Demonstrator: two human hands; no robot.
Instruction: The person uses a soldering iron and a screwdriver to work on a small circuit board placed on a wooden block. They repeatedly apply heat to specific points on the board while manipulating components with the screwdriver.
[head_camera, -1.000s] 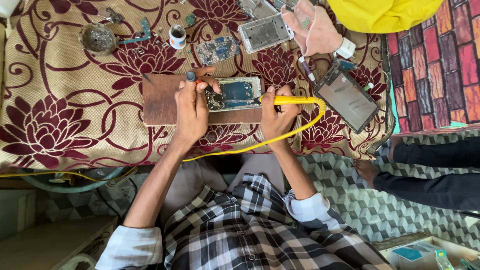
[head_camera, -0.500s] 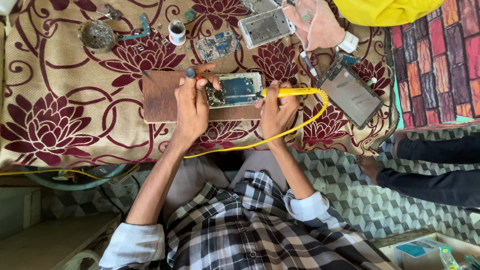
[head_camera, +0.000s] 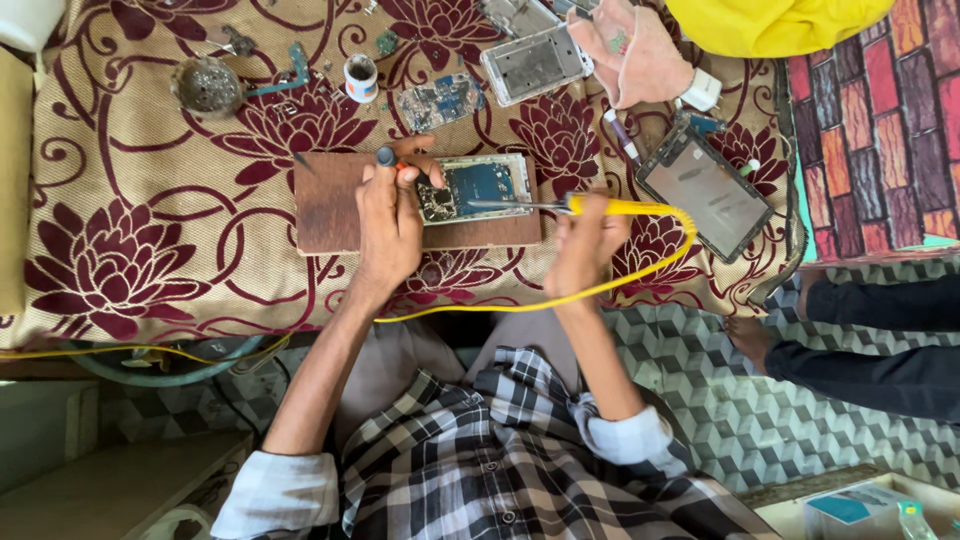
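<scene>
Your right hand (head_camera: 585, 240) grips the yellow soldering iron (head_camera: 610, 208); your left hand (head_camera: 388, 215) pinches a small tool on the opened phone (head_camera: 478, 187), at the wooden board's (head_camera: 325, 205) right end. Keep the tip steady.

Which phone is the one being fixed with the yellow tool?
The opened phone on the wooden board, with its blue circuit board showing. The left hand steadies it; the right hand holds the soldering iron to it. The other phones lie untouched.

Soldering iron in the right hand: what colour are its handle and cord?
Yellow, both handle and cord of the soldering iron; the head view shows it clearly.
</scene>
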